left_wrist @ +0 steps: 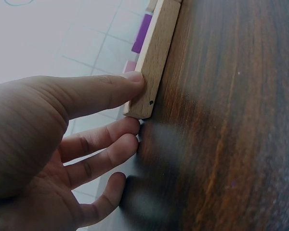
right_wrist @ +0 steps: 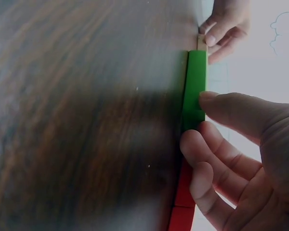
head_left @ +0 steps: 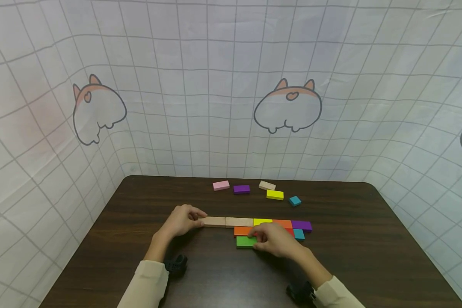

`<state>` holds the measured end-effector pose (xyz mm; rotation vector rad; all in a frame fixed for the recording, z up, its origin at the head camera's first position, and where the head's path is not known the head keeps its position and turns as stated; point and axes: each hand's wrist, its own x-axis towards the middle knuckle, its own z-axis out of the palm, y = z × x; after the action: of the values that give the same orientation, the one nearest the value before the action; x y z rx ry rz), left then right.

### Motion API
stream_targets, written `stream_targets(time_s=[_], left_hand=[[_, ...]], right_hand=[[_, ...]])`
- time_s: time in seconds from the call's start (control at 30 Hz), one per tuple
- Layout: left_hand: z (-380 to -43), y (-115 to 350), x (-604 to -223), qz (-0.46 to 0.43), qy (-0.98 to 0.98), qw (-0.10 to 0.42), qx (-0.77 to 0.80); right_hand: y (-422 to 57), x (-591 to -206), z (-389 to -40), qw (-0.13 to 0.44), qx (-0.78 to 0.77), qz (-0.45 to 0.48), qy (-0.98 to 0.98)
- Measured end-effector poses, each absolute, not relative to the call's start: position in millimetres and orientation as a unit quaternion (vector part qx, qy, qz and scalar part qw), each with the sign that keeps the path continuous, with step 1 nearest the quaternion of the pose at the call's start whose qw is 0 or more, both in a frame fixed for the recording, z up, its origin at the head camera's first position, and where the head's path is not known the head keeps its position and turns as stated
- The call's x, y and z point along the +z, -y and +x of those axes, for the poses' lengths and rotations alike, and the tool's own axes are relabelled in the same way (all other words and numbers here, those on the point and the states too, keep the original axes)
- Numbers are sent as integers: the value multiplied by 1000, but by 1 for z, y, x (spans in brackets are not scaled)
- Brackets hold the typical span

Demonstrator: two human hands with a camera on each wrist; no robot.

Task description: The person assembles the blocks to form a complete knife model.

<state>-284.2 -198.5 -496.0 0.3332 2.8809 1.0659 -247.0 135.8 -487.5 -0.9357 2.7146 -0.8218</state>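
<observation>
A person's two bare hands work with small oblong blocks on a dark wooden table [head_left: 111, 239]. The green block [head_left: 245, 242] lies flat, alone at the near edge of a layout of side-by-side rows. Its long axis runs left to right; one end points left, and the other meets the fingertips of the right hand [head_left: 275, 239]. It lies to the left of that hand, which is the nearer of the two, and to the right of and nearer than the left hand [head_left: 183, 221].

The right hand pinches the green block narrowly by its right end, thumb on the near side; its index finger is partly hidden. The left hand pinches the left end of a wooden plank [head_left: 214, 222], its other fingers loosely spread. That plank also lies left to right, pointing right from the hand, end to end with a second plank [head_left: 239, 222] in the far row.

An orange block [head_left: 242, 231] lies just beyond the green one, parallel; whether they touch, I cannot tell. Farther off, five loose blocks, one of them pink [head_left: 221, 185], lie scattered near the far edge.
</observation>
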Motion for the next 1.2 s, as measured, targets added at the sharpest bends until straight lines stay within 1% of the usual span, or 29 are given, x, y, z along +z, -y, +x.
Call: stream_targets(time_s=[0.4, 0.97, 1.2], left_hand=[[-284, 199, -495, 114, -931, 30, 347], [-284, 200, -494, 116, -930, 31, 348], [-284, 200, -494, 114, -929, 33, 350]], right_hand=[[-130, -488, -246, 64, -275, -310, -908], [-127, -488, -248, 81, -278, -305, -907], [-137, -480, -258, 92, -313, -311, -893]])
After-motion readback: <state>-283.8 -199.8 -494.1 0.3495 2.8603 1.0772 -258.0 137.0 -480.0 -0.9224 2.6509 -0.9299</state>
